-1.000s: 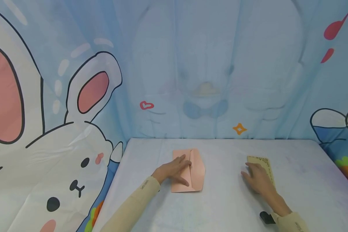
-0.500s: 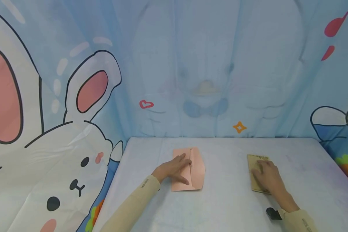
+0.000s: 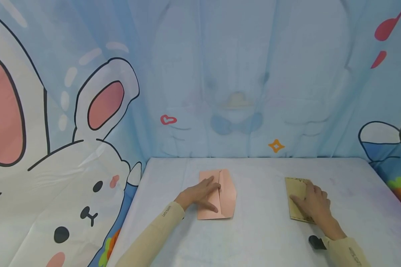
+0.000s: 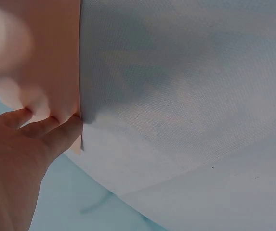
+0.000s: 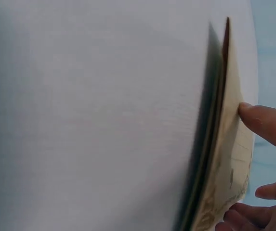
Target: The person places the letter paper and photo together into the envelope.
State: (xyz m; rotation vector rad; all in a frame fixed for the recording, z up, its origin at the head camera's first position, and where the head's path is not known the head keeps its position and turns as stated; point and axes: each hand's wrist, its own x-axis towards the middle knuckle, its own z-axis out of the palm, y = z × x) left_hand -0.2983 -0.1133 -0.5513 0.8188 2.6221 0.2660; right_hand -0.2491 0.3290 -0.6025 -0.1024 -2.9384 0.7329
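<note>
A pink envelope (image 3: pixel 228 196) lies on the white table with its pointed flap spread to the right. My left hand (image 3: pixel 199 194) rests on its left part, fingers and thumb spread. In the left wrist view, those fingertips (image 4: pixel 72 125) lie along the envelope's edge. To the right lies a tan card (image 3: pixel 296 187) with a dark ornamental border. My right hand (image 3: pixel 315 204) spans it, thumb close to the left edge and fingers bent over the right edge. The right wrist view shows the card (image 5: pixel 231 144) edge-on, with layers and a dark shadow beneath.
The white table (image 3: pixel 257 207) runs between the envelope and the card. Its back edge meets a blue printed curtain (image 3: pixel 240 74). A large rabbit print (image 3: pixel 70 193) hangs at the left. A black device (image 3: pixel 316 243) sits at my right sleeve.
My right hand has moved to the right across the card, its fingers now at the right edge, uncovering the card's left part. The left hand and the envelope have stayed still.
</note>
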